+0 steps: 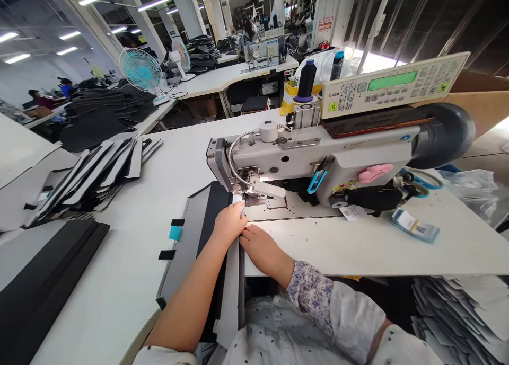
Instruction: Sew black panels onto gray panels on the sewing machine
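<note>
A grey fabric panel (186,248) with black edging, black tabs and a teal tab lies on the table, its right edge under the head of the sewing machine (278,156). My left hand (229,222) rests on that edge just in front of the needle area, fingers bent together. Close below and to the right, my right hand (262,247) pinches the same edge, where a light grey strip (231,296) runs down toward my lap. The fingertips of both hands nearly touch. What lies under the left fingers is hidden.
Stacked grey and black pieces (105,171) and folded black fabric (51,275) lie at left. Blue snips (318,180) hang on the machine. Labels (415,226) lie at right. More cut pieces (457,317) sit lower right. Fans (142,71) stand behind.
</note>
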Motion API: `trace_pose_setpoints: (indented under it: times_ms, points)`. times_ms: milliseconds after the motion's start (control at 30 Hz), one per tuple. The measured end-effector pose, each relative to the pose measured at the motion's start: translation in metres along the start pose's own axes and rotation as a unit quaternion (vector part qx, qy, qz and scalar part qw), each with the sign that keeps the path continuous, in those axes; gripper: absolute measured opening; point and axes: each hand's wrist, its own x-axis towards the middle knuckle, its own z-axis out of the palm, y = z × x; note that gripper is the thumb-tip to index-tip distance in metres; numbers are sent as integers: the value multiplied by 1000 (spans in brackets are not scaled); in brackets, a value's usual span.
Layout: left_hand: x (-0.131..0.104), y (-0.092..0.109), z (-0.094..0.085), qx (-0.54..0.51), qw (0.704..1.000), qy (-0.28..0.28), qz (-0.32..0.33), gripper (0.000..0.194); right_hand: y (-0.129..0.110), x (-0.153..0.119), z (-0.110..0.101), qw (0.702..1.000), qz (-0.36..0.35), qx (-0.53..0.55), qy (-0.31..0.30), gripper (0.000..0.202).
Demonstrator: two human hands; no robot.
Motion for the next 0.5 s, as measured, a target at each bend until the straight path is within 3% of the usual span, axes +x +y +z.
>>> trace_pose_setpoints:
  times_ms: [333,500]
  points:
    - [-4,-6,0,-12,1000,-8,14,45,-1,-1,2,1000,9,-1,1,15]
    - [-5,-4,-2,-8,1000,-1,18,44,-7,-9,-10,1000,-4,9,-22,15]
